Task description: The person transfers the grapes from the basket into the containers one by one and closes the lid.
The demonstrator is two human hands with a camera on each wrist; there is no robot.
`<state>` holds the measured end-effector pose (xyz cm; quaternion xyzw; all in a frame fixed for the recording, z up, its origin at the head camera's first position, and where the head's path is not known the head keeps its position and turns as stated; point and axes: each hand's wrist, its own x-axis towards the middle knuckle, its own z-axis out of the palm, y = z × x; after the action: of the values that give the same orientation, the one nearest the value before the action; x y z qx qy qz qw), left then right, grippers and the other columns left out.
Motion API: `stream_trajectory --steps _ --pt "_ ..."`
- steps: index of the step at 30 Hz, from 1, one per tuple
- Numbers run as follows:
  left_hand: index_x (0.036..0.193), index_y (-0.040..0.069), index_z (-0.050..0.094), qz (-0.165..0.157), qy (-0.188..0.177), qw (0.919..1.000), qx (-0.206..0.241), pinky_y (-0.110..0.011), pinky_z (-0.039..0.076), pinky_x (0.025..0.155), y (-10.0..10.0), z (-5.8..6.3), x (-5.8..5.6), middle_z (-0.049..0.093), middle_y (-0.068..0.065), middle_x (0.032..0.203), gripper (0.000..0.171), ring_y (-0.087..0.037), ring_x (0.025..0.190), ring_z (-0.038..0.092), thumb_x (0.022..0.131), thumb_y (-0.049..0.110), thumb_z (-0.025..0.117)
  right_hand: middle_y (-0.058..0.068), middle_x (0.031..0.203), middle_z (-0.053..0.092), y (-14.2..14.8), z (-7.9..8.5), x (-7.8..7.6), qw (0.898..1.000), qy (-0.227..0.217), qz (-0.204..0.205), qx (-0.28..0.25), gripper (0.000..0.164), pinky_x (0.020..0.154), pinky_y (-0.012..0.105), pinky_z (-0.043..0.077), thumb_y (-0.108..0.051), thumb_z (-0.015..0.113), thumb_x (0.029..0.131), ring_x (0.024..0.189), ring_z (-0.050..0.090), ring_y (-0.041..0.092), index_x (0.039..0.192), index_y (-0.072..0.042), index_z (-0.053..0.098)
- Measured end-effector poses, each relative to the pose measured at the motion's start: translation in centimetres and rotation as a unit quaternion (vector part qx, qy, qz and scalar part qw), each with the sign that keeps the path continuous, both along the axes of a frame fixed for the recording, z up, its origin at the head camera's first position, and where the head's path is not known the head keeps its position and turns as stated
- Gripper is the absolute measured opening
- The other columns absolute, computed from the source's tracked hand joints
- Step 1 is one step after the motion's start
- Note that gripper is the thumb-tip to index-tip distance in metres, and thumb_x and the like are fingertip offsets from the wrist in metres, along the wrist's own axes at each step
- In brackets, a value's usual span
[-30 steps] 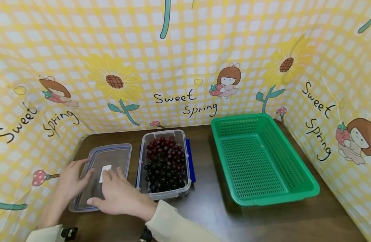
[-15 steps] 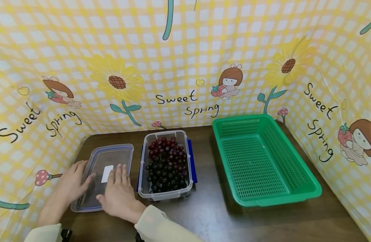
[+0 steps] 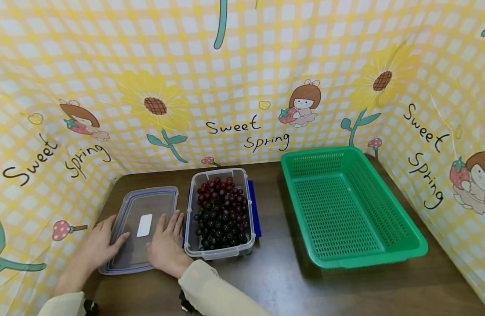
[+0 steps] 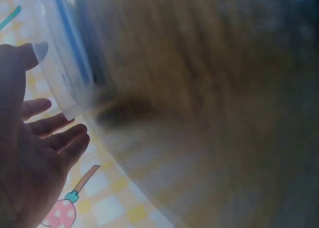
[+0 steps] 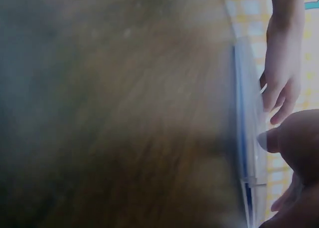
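Note:
A clear plastic lid (image 3: pixel 132 213) with a blue seal line and a white label (image 3: pixel 145 225) lies flat on the table at the left. My left hand (image 3: pixel 95 248) is at its left edge, fingers extended along the outside and the thumb reaching over the rim. At the lid's right edge lies my right hand (image 3: pixel 167 248), its fingers nearly straight, between the lid and a clear storage box (image 3: pixel 236 251). Dark red and black grapes (image 3: pixel 219 215) fill that box. In the left wrist view, the left thumb (image 4: pixel 37 53) overlaps the lid's edge. Whether the right thumb touches the lid is hard to tell.
A green slotted basket (image 3: pixel 365 262) stands on the right of the brown table (image 3: pixel 274 285). The box has blue side latches (image 3: pixel 255 210) hanging out. A yellow checked cloth (image 3: pixel 234 87) surrounds the table on three sides.
My right hand has shifted rightward from the label to the lid's right edge, uncovering the label. The left hand stays by the left edge. The head view has shifted slightly.

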<state>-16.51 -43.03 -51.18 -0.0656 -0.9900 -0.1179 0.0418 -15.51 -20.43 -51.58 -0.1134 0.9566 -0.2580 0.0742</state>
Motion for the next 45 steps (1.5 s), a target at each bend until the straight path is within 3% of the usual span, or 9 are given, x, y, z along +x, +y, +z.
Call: stream_trajectory --steps 9,14,17,22,28,32,38,41,45 --pt "0.145 -0.020 0.039 0.003 -0.002 1.0000 0.007 -0.072 0.048 0.092 -0.4 -0.4 0.3 0.052 -0.049 0.132 0.067 -0.065 0.115 0.056 0.100 0.019 0.069 0.020 0.174 0.022 -0.9 -0.7 -0.6 0.999 0.022 -0.040 0.009 0.100 0.123 0.031 0.040 -0.031 0.082 0.085 0.163 0.022 0.035 0.167 -0.014 0.027" --pt "0.142 -0.021 0.045 -0.013 0.008 0.9999 0.003 -0.072 0.048 0.095 -0.6 -0.4 -0.1 0.054 -0.048 0.132 0.060 -0.064 0.116 0.057 0.094 0.005 0.070 0.017 0.172 0.029 -1.3 -0.7 -0.9 0.998 0.001 -0.062 0.015 0.091 0.113 0.027 0.050 -0.023 0.081 0.090 0.163 0.023 0.034 0.166 -0.013 0.030" --pt "0.140 -0.021 0.048 -0.025 0.007 0.9997 0.003 -0.072 0.048 0.096 -0.7 -0.2 -0.2 0.055 -0.047 0.132 0.059 -0.064 0.117 0.057 0.090 -0.001 0.070 0.015 0.169 0.036 -1.6 -0.8 -1.0 0.995 0.021 -0.059 0.083 0.081 0.120 0.028 0.044 -0.028 0.075 0.096 0.161 0.029 0.032 0.164 -0.012 0.034" --pt "0.141 -0.020 0.050 -0.027 0.007 0.9996 0.006 -0.071 0.049 0.095 -0.4 0.1 -0.2 0.056 -0.046 0.133 0.059 -0.063 0.118 0.058 0.089 -0.001 0.070 0.011 0.161 0.048 -1.8 -0.7 -0.9 0.970 0.096 -0.052 0.218 0.068 0.128 0.030 0.031 -0.040 0.064 0.102 0.154 0.041 0.028 0.159 -0.010 0.043" --pt "0.141 -0.021 0.050 -0.028 0.020 0.9993 0.011 -0.052 0.057 0.075 -0.3 0.6 0.2 0.061 -0.045 0.128 0.059 -0.042 0.089 0.069 0.089 -0.002 0.069 0.012 0.162 0.048 -1.5 -0.5 -0.7 0.980 0.081 -0.050 0.173 0.070 0.125 0.027 0.036 -0.033 0.069 0.099 0.155 0.040 0.030 0.159 -0.007 0.043" --pt "0.142 -0.020 0.050 -0.026 0.029 0.9989 0.024 -0.030 0.040 0.055 -0.4 1.0 0.7 0.069 -0.034 0.100 0.060 -0.010 0.057 0.046 0.088 -0.005 0.069 0.016 0.162 0.046 -1.2 0.0 -0.5 0.986 0.085 -0.032 0.141 0.074 0.107 0.019 0.051 -0.032 0.071 0.097 0.156 0.038 0.033 0.159 -0.003 0.042" --pt "0.135 -0.023 0.054 -0.038 0.083 0.9958 0.008 -0.037 0.045 0.059 -0.9 1.4 1.2 0.064 -0.046 0.120 0.059 -0.021 0.070 0.054 0.080 -0.009 0.073 0.020 0.164 0.043 -1.4 1.3 0.1 0.986 0.102 -0.011 0.132 0.089 0.088 0.013 0.057 -0.037 0.079 0.090 0.157 0.036 0.037 0.160 -0.001 0.039" --pt "0.138 -0.021 0.052 -0.029 0.071 0.9970 0.015 -0.032 0.041 0.052 -1.0 1.8 1.6 0.063 -0.046 0.118 0.059 -0.017 0.060 0.051 0.083 -0.008 0.070 0.020 0.162 0.045 -1.2 2.0 0.5 0.982 0.123 -0.006 0.142 0.086 0.082 0.012 0.057 -0.038 0.078 0.091 0.155 0.039 0.037 0.159 -0.001 0.041" --pt "0.142 -0.018 0.050 -0.021 0.065 0.9976 0.012 -0.026 0.033 0.044 -1.1 2.9 2.1 0.061 -0.024 0.073 0.059 -0.003 0.045 0.032 0.087 -0.003 0.067 0.024 0.157 0.050 -0.5 3.1 0.8 0.971 0.173 0.018 0.166 0.082 0.073 0.011 0.057 -0.041 0.075 0.092 0.151 0.044 0.040 0.155 0.002 0.046"
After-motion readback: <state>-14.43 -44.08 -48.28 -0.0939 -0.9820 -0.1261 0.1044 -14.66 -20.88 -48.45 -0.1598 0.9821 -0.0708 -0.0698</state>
